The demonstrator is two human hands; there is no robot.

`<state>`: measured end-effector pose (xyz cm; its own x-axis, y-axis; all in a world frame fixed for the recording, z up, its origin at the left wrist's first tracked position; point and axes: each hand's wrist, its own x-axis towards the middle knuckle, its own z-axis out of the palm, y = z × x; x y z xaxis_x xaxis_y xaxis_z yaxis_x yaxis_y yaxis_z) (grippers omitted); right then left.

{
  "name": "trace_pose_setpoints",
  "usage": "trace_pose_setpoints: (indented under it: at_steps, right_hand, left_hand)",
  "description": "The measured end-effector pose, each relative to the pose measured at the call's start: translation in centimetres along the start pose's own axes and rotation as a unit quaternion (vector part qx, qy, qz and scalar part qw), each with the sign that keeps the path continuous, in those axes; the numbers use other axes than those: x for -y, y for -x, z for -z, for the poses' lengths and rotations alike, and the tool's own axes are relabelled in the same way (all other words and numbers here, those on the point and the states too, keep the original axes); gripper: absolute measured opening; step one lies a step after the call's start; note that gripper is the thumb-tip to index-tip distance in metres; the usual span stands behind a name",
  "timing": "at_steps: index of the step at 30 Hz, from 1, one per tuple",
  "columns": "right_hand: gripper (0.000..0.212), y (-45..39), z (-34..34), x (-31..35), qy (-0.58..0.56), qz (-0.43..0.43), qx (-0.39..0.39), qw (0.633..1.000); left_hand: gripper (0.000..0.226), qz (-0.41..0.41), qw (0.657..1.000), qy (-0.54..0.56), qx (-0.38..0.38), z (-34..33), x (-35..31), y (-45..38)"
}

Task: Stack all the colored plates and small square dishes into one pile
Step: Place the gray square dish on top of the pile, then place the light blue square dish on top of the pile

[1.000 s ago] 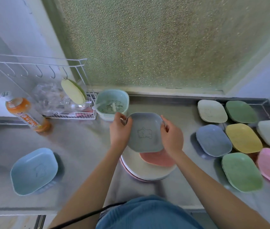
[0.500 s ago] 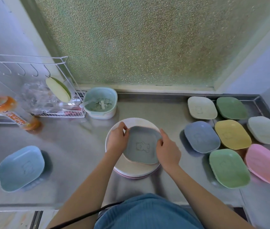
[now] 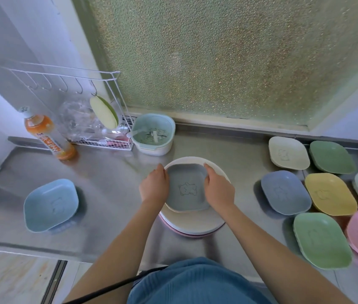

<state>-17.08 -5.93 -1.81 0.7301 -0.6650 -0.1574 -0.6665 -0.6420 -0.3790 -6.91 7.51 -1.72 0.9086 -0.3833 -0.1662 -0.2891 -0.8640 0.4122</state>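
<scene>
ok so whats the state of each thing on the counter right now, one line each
grey square dish: upright on the pile, gripped at both sides
round plates: stacked, white on pink
left hand: on the dish's left rim
right hand: on the dish's right rim
light blue dish: alone, upright, unstacked
seven dishes at right: upright, unstacked
orange bottle: standing, capped
strainer bowl: upright
</scene>
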Motion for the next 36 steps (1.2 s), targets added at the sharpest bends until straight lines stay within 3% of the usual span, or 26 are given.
trace_pose_setpoints:
  at_steps: [11,16,23,28,32,36]
  right_hand:
    - [0.043,0.8,-1.1,-0.4,0.038,-0.020,-0.107,0.993]
    - [0.044,1.2,-2.1,4.2,0.080,0.075,-0.184,0.977]
    - [0.040,1.9,-7.4,15.2,0.016,0.265,-0.075,0.961]
    - [0.049,2.7,-12.0,22.0,0.035,0.357,0.140,0.923]
    - [0.051,4.0,-15.2,25.9,0.087,0.370,0.220,0.898]
    - [0.038,4.7,-17.3,27.1,0.070,0.313,0.259,0.911]
  left_hand:
    - [0.032,-0.052,0.994,0.076,0.056,0.1,0.3,-1.1]
    - [0.024,-0.003,0.987,0.158,0.017,1.3,3.9,-0.8]
    - [0.019,0.211,0.962,0.128,-0.119,4.7,16.1,0.1]
    - [0.027,0.292,0.929,0.114,-0.198,7.3,24.9,1.4]
    - [0.043,0.385,0.900,0.123,-0.162,8.4,29.2,1.8]
    - [0.035,0.398,0.888,0.207,-0.095,7.7,30.9,1.8]
